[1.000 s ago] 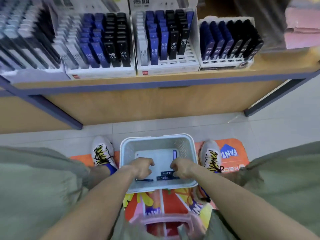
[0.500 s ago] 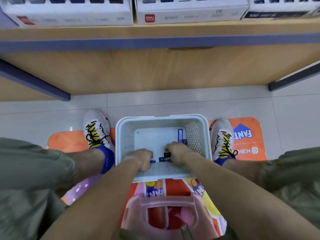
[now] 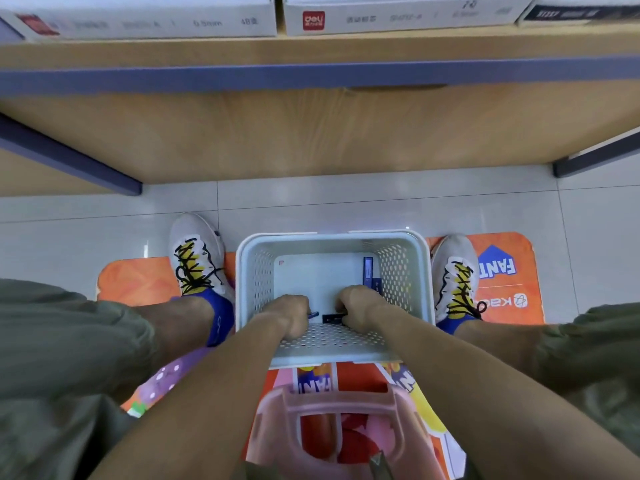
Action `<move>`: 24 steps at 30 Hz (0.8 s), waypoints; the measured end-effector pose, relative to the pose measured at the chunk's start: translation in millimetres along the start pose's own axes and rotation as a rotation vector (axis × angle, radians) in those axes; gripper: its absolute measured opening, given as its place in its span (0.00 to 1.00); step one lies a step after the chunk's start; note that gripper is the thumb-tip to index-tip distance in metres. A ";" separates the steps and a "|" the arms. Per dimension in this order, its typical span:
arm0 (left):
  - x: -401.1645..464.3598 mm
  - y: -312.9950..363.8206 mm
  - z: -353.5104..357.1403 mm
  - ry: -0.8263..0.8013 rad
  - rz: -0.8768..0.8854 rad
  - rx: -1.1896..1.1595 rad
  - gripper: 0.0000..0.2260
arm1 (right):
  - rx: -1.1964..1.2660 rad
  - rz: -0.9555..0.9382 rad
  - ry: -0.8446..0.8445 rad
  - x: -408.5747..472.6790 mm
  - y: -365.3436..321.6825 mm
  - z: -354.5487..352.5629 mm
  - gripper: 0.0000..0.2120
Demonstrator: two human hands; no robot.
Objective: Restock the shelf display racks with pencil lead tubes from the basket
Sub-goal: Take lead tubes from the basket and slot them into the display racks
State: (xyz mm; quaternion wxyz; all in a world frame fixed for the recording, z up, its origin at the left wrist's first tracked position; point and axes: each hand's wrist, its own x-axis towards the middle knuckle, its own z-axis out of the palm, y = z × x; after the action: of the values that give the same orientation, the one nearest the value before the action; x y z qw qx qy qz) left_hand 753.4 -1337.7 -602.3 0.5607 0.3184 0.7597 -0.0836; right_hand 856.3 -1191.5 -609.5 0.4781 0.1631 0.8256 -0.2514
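- The step in hand looks like gathering stock: both hands reach down into the white basket [image 3: 424, 271] on the floor at lower centre of the frame.
- The left hand [image 3: 289, 315] is curled around a blue lead tube [image 3: 313, 314]; only its tip shows.
- The right hand [image 3: 358, 308] is curled, pinching a dark lead tube [image 3: 332, 318] at its end.
- Two more blue tubes [image 3: 368, 270] lie at the basket's right side, just beyond the right hand.
- The display racks [image 3: 398, 15] sit on the shelf [image 3: 311, 50] at the top edge; next, I judge, the tubes must be lifted up to them.
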 end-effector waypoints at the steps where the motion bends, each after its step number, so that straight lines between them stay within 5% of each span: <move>1: 0.6 0.5 0.1 0.006 -0.009 -0.036 0.15 | 0.008 0.002 -0.013 0.0 -0.4 -1.3 0.15; 8: 0.3 3.4 -0.7 0.035 -0.093 -0.339 0.12 | 0.128 -0.017 -0.083 -3.7 -2.6 -9.3 0.12; 15: -0.5 18.0 -17.5 0.065 -0.317 -1.321 0.12 | 0.277 -0.068 -0.098 -12.4 -7.6 -10.6 0.14; 24: -17.7 17.2 -28.4 0.069 -0.254 -1.685 0.11 | 1.065 0.010 0.088 -31.6 -9.3 -27.7 0.10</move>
State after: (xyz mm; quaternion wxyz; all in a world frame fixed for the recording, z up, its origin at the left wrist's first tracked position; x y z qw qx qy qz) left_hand 743.7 -1317.4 -572.2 0.5731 -0.2905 0.6151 0.4570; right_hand 847.4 -1184.3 -568.1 0.2953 0.3973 0.6023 -0.6263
